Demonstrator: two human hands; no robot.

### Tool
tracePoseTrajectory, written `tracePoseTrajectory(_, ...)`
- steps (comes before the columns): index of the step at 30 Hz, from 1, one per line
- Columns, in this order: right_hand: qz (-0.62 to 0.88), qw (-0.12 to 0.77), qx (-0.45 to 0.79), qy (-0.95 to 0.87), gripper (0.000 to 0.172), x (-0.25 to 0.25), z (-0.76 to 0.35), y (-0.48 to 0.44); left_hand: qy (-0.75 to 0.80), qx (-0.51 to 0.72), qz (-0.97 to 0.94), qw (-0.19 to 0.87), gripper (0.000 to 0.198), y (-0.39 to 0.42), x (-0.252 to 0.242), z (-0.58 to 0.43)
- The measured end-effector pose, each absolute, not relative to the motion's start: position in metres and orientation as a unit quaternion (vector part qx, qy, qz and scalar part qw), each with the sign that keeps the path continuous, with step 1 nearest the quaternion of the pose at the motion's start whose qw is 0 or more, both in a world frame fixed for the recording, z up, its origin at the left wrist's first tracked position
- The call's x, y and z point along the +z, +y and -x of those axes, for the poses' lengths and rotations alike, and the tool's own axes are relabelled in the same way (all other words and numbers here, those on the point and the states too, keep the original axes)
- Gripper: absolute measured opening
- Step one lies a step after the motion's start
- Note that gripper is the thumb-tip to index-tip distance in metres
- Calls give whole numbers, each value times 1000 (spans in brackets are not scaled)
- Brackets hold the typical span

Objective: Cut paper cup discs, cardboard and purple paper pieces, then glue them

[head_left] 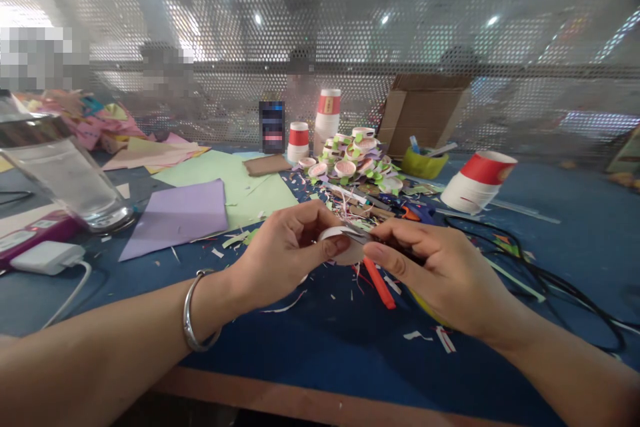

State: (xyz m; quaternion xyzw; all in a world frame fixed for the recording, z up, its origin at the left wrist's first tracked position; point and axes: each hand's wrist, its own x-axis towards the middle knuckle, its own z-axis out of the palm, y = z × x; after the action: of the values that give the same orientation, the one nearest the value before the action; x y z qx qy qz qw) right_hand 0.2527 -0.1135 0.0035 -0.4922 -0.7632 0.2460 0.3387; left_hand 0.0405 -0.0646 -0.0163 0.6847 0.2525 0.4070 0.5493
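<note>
Between my hands is a small white round paper piece [345, 250], shallow like the cut-off base of a paper cup, with a greyish strip at its top edge. My left hand [285, 250], a silver bangle on its wrist, is closed on its left side with the thumb across the front. My right hand [440, 267] pinches the upper right edge between thumb and fingers; what exactly lies under those fingertips is partly hidden. Just below them a red-orange stick-like tool [379, 285] rests on the table. Beyond stands a pile of similar cut cup bases [350, 163] with green paper bits.
Stacked paper cups [327, 117] stand behind the pile, and another tilted stack [477, 180] is at the right. Purple paper [183, 217] lies on green sheets. A glass of water [75, 177] and a power strip [37, 233] are left. Black cables [540, 273] curl right.
</note>
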Motion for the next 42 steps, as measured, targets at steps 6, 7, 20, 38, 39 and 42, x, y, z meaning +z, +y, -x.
tracePoseTrajectory(6,479,335,209,-784,37,6,-254,-113,278,407,-721,488,15,-69,-14,-38)
tracePoseTrajectory(7,477,334,205,-787,36,6,-254,-112,285,403,-725,481,16,-70,-13,-37)
tracePoseTrajectory(20,470,332,185,-797,37,8,-254,-116,262,390,-631,618,18,-70,-10,-42)
tracePoseTrajectory(38,483,336,156,-794,41,5,-255,-115,291,366,-578,670,21,-69,-1,-40)
tracePoseTrajectory(39,486,339,161,-790,41,5,-256,-114,293,364,-577,670,21,-69,0,-39)
tracePoseTrajectory(42,500,350,171,-773,42,5,-259,-111,299,367,-572,669,20,-67,3,-37)
